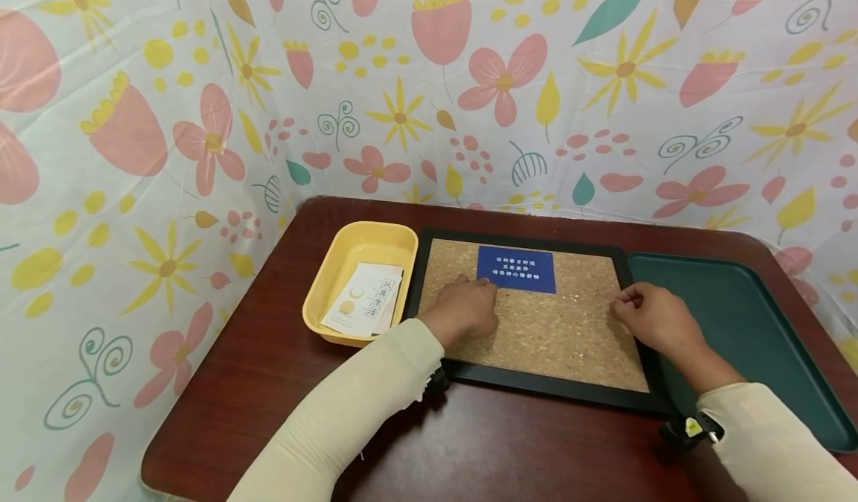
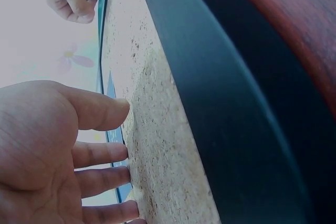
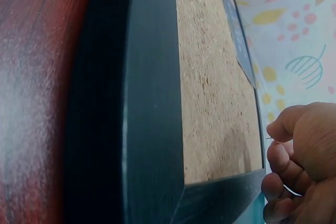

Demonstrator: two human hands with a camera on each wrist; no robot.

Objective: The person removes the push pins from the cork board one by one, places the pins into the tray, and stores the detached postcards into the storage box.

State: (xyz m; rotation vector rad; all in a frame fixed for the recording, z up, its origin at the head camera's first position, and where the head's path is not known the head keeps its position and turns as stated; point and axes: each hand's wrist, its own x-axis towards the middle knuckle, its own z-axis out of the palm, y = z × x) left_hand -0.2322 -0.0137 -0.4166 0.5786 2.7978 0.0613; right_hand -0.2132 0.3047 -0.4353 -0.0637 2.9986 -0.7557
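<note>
A cork board (image 1: 536,331) in a black frame lies on the table. Near its far edge a blue card (image 1: 529,269) with white printed lines rests flat on the cork. My left hand (image 1: 465,307) touches the board at the card's near left corner; in the left wrist view its fingers (image 2: 102,153) are fairly straight, their tips on the cork and card. Over the board's right edge is my right hand (image 1: 660,319), thumb and fingers bent together. A thin pin-like point (image 3: 269,139) shows at its fingertips in the right wrist view; the rest is hidden.
Left of the board stands a yellow tray (image 1: 362,240) holding several printed cards (image 1: 365,301). A dark green tray (image 1: 731,331) lies to the right, beside the frame. The brown table (image 1: 234,353) meets a flower-patterned curtain (image 1: 429,115) at the back and left.
</note>
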